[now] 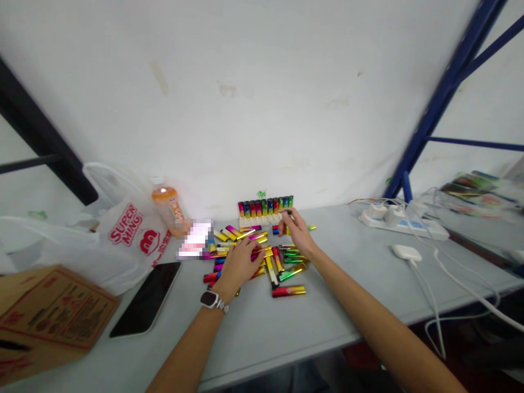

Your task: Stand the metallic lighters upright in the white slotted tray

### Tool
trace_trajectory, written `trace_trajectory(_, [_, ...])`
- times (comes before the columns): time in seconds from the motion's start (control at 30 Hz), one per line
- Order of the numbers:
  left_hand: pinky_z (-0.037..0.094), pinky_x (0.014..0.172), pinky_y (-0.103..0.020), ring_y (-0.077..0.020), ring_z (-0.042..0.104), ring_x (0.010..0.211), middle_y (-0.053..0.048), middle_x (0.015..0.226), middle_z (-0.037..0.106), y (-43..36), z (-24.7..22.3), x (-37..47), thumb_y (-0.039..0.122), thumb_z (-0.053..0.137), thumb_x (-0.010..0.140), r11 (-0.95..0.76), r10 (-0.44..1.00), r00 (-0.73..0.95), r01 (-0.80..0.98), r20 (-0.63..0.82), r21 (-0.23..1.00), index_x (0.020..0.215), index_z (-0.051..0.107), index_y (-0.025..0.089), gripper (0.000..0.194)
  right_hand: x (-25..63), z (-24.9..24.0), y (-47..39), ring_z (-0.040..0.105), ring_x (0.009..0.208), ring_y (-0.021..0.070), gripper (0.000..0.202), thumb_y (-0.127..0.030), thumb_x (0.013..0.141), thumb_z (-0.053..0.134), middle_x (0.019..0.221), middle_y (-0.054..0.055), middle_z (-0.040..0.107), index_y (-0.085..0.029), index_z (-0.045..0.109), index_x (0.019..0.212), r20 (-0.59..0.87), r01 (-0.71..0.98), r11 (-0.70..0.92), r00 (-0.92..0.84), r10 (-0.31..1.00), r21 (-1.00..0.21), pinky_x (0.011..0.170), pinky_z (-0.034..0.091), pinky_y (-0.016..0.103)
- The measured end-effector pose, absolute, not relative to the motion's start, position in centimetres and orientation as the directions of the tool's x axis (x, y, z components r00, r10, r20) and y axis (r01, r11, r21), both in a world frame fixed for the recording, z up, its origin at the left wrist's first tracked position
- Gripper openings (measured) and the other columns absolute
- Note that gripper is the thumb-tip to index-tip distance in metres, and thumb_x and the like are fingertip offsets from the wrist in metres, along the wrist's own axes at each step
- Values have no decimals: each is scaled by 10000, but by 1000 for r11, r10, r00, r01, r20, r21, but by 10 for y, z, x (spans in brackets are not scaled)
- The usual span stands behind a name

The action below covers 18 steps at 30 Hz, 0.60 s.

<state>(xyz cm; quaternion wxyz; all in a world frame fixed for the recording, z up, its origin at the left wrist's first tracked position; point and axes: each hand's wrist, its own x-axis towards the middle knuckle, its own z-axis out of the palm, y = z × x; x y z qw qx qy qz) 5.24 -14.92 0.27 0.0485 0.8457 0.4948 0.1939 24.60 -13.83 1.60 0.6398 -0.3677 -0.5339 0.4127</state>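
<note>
Many metallic-coloured lighters (289,291) lie loose on the grey table, in red, yellow, green, purple and blue. My left hand (241,261), wearing a watch (210,298), is over the middle of this pile, its fingers curled round a red and gold lighter (256,253) that is partly covered. My right hand (300,232) is closed on a lighter (287,230) with a dark top, mostly hidden by the fingers. It is just in front of the right end of a pale holder (257,221), where a row of lighters (265,207) stands upright against the wall.
To the left are a smartphone (147,300), a cardboard box (57,322), a white plastic bag (123,245) and an orange drink bottle (167,204). On the right, a power strip (403,225), a white charger (406,252) and loose cables lie near a blue metal post (429,109).
</note>
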Motion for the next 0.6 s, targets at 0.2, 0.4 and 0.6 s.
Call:
trace_trajectory(0.2, [484,899,-396,-264,621,1038,-83,1067,678,-147,1,51,413,521,935,-523,845,452,809,287,267,970,689,226,254,241,9,-143,167,345,66,503,-644,858,432,409,-92,241,-221,460,587,42,-313,82,130,991,-946,354,110,210])
trace_trajectory(0.4, [478,913,-402,-264,623,1037,-85,1095,679,-147,1,52,407,515,938,-523,845,451,809,287,270,976,693,224,257,245,9,-142,189,335,68,471,-551,864,417,398,-73,250,-226,392,524,24,-309,104,254,967,-945,353,111,209])
trace_trajectory(0.6, [475,923,-404,-264,619,1051,-81,1106,680,-148,1,52,425,505,943,-521,846,449,813,289,261,992,693,232,275,248,8,-147,137,356,58,605,-782,797,398,423,-92,234,-225,391,562,34,-456,62,68,997,-888,368,70,207])
